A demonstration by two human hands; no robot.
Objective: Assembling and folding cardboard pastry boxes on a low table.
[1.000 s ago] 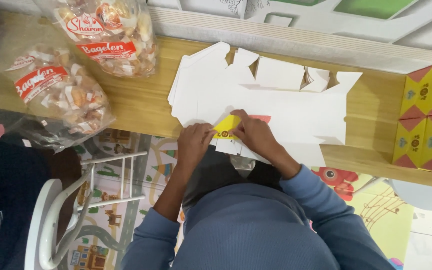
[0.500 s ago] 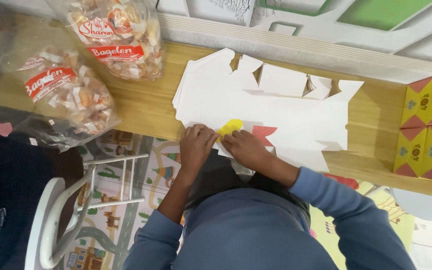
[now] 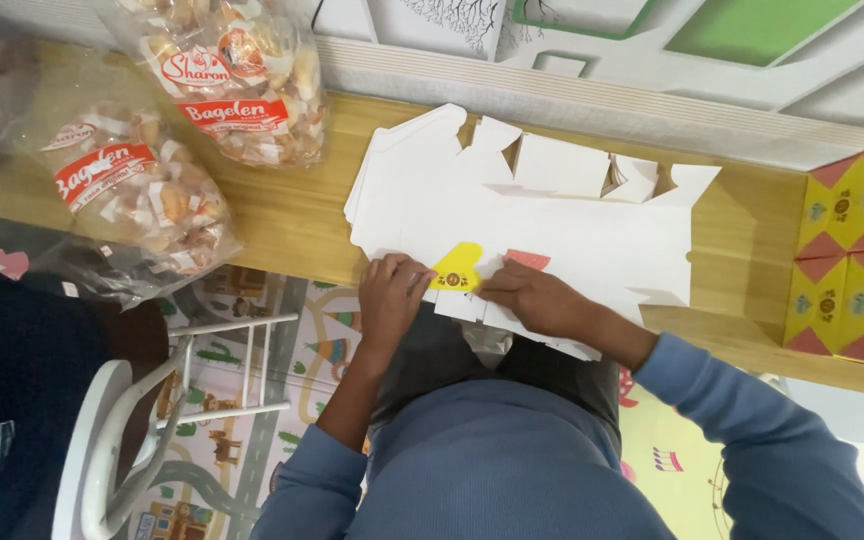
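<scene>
A stack of flat white cardboard box blanks lies on the wooden table, printed side down. At its near edge a yellow flap and a red flap are folded up. My left hand pinches the blank's near edge just left of the yellow flap. My right hand presses and grips the same edge just right of it, below the red flap. Both forearms come from blue sleeves.
Two clear bags of wrapped snacks lie at the table's left. Folded yellow and red boxes stand at the right edge. A white chair frame and a seated person in dark clothes are at the lower left.
My hands have drawn apart along the blank's near edge, uncovering the yellow flap between them. The red flap is folded up. The camera view has shifted slightly.
</scene>
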